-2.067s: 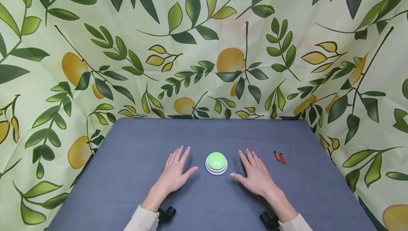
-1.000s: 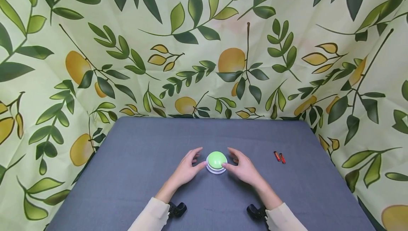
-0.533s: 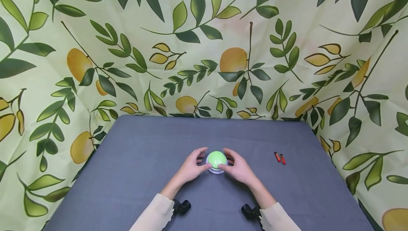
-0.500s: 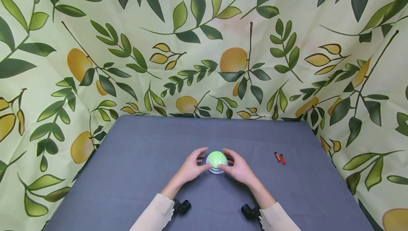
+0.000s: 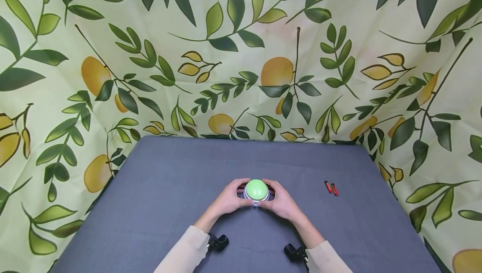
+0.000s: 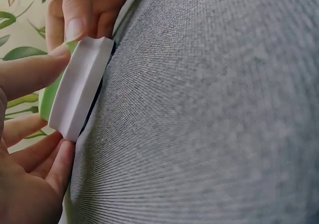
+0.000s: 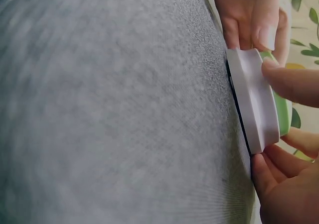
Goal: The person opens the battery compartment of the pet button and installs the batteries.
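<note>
A round push button [image 5: 257, 190] with a green dome and a white base is at the middle of the table, dome up. My left hand [image 5: 230, 197] holds its left side, thumb at the near rim and fingers curled toward the far side. From the right, my right hand [image 5: 281, 201] grips it in the same way. The left wrist view shows the grooved white base [image 6: 82, 87] edge-on, close over the cloth, with fingertips at its lower edge. In the right wrist view the thumb [image 7: 284, 79] lies against the green part, and fingers touch the base's rim.
Two small red batteries [image 5: 331, 188] lie side by side on the right of the table. Grey-blue cloth [image 5: 169, 172] covers the tabletop. Behind and beside it hangs a curtain [image 5: 241, 55] printed with leaves and fruit. Black wrist cameras [image 5: 218, 243] sit below both hands.
Both hands have come inward from either side, first with fingers spread, and now hold the button between them. The button's base tilts or shifts only slightly; the batteries stay put.
</note>
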Available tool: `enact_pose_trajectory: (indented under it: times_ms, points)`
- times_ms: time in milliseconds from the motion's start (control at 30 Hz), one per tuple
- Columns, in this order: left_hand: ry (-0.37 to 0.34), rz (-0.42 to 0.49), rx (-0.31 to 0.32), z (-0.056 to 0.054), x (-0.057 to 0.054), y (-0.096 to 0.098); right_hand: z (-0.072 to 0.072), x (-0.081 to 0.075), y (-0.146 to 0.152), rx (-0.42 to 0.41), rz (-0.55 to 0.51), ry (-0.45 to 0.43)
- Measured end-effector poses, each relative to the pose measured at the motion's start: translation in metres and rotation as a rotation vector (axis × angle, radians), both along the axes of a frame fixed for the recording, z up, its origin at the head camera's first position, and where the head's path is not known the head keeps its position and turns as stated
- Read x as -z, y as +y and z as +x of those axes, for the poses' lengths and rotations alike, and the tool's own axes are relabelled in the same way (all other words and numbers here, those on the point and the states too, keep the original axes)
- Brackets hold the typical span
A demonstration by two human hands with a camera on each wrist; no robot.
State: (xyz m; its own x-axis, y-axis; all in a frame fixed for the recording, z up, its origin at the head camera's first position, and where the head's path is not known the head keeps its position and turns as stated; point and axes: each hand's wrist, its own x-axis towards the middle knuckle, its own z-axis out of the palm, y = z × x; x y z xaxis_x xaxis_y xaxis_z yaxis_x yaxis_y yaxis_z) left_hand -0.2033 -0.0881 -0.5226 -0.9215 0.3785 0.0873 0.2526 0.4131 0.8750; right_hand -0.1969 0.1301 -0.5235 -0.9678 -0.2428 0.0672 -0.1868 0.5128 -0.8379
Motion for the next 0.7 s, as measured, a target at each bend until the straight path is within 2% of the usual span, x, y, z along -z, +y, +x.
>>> enact_pose_trajectory:
  times_ms: [433,700]
  points:
    - [0.032,-0.029,-0.044,0.0,-0.001,0.006,0.0,-0.001,-0.002,0.031,0.012,0.013]
    - [0.012,0.018,-0.032,-0.001,-0.009,0.001,0.003,-0.007,-0.003,0.033,-0.045,0.0]
